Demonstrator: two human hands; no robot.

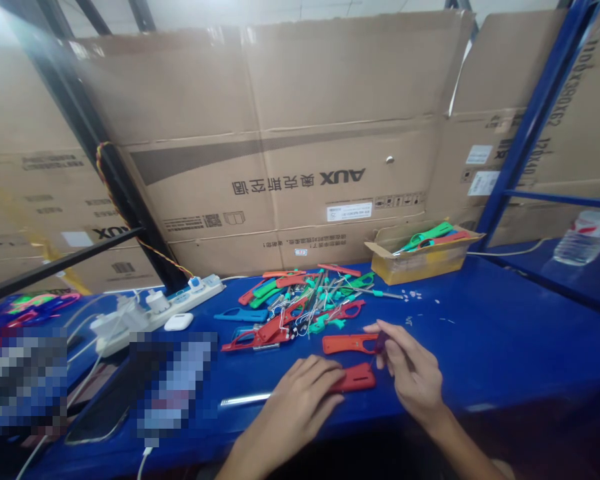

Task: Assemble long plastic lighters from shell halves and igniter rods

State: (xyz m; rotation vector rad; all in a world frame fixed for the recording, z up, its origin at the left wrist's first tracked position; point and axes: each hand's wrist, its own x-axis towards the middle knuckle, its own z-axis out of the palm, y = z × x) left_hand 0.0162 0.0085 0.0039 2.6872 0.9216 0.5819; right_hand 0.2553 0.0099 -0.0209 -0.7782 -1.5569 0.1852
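Note:
My left hand [305, 400] is closed over a red lighter casing [357, 378], whose right end sticks out past the fingers. A silver metal tube [245, 399] points out to the left from under that hand. My right hand [414, 367] has its fingertips pinched together around a small dark piece, too blurred to name. Just left of those fingertips, an orange casing [347, 344] lies on the blue table. Behind both hands spreads a pile of red, green and blue casings, metal tubes and white wires [300, 310].
An open cardboard box [420, 263] with more coloured casings stands at the back right. At left are a power strip [155, 320], a white earphone case [179, 322] and a phone [115, 393]. A plastic bottle [583, 237] stands far right, behind a blue post.

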